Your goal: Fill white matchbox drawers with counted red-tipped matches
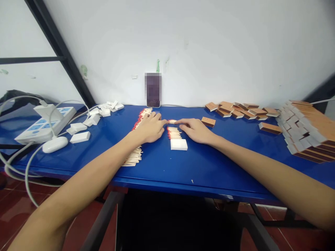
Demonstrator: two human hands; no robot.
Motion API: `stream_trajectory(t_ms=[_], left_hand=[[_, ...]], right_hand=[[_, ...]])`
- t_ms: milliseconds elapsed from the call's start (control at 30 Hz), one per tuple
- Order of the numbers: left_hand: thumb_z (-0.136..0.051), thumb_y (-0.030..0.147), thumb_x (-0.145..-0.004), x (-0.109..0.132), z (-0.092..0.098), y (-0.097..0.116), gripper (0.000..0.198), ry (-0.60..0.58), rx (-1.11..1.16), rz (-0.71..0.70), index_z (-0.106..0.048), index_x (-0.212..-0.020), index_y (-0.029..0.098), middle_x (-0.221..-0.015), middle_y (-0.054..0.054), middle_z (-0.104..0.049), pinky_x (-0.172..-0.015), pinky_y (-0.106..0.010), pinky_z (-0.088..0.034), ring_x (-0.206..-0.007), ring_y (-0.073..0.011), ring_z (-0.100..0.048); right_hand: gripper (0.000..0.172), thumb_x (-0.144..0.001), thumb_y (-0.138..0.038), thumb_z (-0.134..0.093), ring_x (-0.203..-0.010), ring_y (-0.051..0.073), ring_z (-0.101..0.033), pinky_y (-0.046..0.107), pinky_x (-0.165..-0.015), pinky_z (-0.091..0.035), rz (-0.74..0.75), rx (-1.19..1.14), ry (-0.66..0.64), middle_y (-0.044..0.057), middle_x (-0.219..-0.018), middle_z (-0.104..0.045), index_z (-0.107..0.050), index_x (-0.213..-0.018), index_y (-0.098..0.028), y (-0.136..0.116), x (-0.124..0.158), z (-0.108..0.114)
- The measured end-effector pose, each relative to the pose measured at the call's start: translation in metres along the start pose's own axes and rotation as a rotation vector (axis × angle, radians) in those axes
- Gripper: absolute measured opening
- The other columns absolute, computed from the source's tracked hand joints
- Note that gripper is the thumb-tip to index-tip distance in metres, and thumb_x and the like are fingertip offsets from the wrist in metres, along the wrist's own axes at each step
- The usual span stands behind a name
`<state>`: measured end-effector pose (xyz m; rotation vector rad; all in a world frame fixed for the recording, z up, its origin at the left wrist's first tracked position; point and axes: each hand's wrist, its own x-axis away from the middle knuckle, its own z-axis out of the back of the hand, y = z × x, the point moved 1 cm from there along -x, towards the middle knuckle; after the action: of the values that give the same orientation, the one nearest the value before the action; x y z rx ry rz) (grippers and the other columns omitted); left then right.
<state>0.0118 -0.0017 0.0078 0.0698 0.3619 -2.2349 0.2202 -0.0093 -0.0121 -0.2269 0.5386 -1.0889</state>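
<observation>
My left hand (151,129) is palm-down over a long row of red-headed matches (134,156), partly hiding it. Its fingers are apart, and the index fingertip is at the red-headed end of a small bunch of matches (172,121). From the other side, my right hand (195,130) has its index finger stretched to the bare ends of that bunch, its other fingers loosely bent. Nearer me lies a short stack of matches (173,133), heads to the left. Just below it sits a white matchbox tray (179,144); whether it holds anything is unclear.
Brown matchbox sleeves (239,111) lie loosely at the back right, with one sleeve (208,121) nearer. Stacked matchboxes (309,130) stand far right. White trays (91,120), a power strip (47,123) and cables are left. A phone (153,90) leans on the wall.
</observation>
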Motion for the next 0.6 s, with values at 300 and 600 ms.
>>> stream_trajectory(t_ms=[300,600], left_hand=[[-0.035,0.026,-0.095,-0.0056,-0.0024,0.0017,0.047,-0.025,-0.018,0.025,-0.053,-0.137,0.017,-0.118,-0.018,-0.057,-0.095,-0.053,-0.037,-0.116,-0.0360,-0.047],[-0.037,0.027,-0.095,-0.0061,-0.0026,-0.0001,0.041,-0.018,-0.029,0.015,-0.055,-0.130,0.018,-0.115,-0.015,-0.057,-0.096,-0.050,-0.037,-0.117,-0.0332,-0.047]], right_hand=[[0.039,-0.093,-0.019,-0.046,-0.087,0.022,-0.066,0.033,-0.084,-0.046,-0.013,0.052,-0.032,0.009,-0.101,-0.075,-0.068,-0.125,-0.014,-0.0058,-0.0036,-0.0018],[0.038,-0.092,-0.018,-0.046,-0.084,0.020,-0.065,0.031,-0.081,-0.045,0.006,0.050,-0.015,0.007,-0.101,-0.075,-0.070,-0.122,-0.018,-0.0035,-0.0038,-0.0030]])
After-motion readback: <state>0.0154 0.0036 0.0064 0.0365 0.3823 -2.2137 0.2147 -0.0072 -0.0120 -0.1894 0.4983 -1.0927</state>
